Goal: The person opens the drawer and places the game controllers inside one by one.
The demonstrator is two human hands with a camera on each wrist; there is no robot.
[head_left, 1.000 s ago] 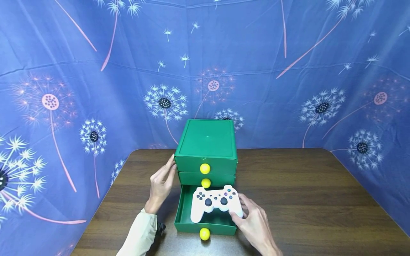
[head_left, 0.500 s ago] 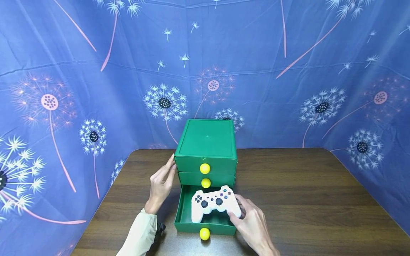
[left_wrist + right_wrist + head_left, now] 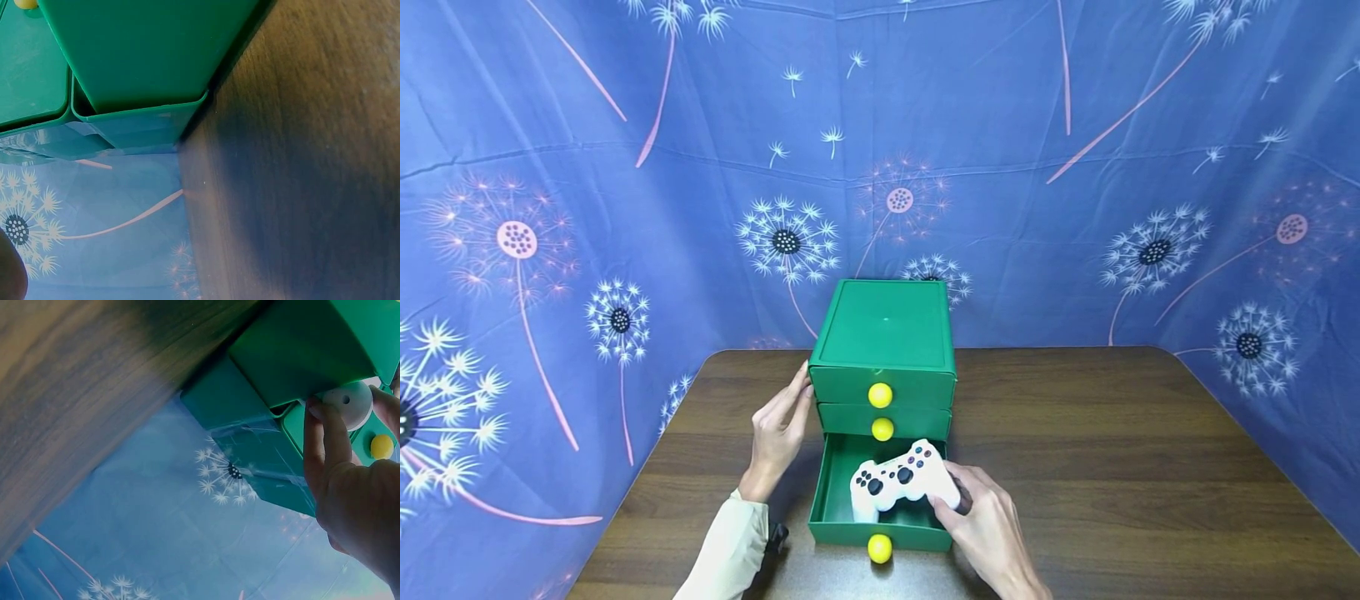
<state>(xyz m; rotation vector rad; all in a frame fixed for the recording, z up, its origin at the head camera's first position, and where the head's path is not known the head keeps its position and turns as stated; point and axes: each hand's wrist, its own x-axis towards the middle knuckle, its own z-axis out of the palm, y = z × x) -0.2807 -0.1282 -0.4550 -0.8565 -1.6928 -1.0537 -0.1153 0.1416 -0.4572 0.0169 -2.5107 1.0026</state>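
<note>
My right hand (image 3: 992,525) grips a white game controller (image 3: 891,482) by its right handle, thumb on the near side. The controller tilts, its left end lower, over the pulled-out bottom drawer (image 3: 842,533) of a green drawer unit (image 3: 883,325). In the right wrist view, the fingers (image 3: 337,440) and thumb pinch the rounded end of the controller (image 3: 353,412). My left hand (image 3: 775,433) rests its extended fingertips against the unit's left side, near the upper front corner. The left wrist view shows the open drawer's side (image 3: 150,50) and part of a finger at the edge.
The upper two drawers are closed, each with a yellow ball knob (image 3: 880,395). Another yellow knob (image 3: 879,548) is on the bottom drawer's front. The unit stands on a brown wooden table (image 3: 1112,467), with a blue dandelion-patterned cloth (image 3: 1000,208) hanging behind.
The controller has tilted, its left end dropping lower into the drawer, and my right hand has shifted slightly left with it. My left hand and the drawer unit have stayed put.
</note>
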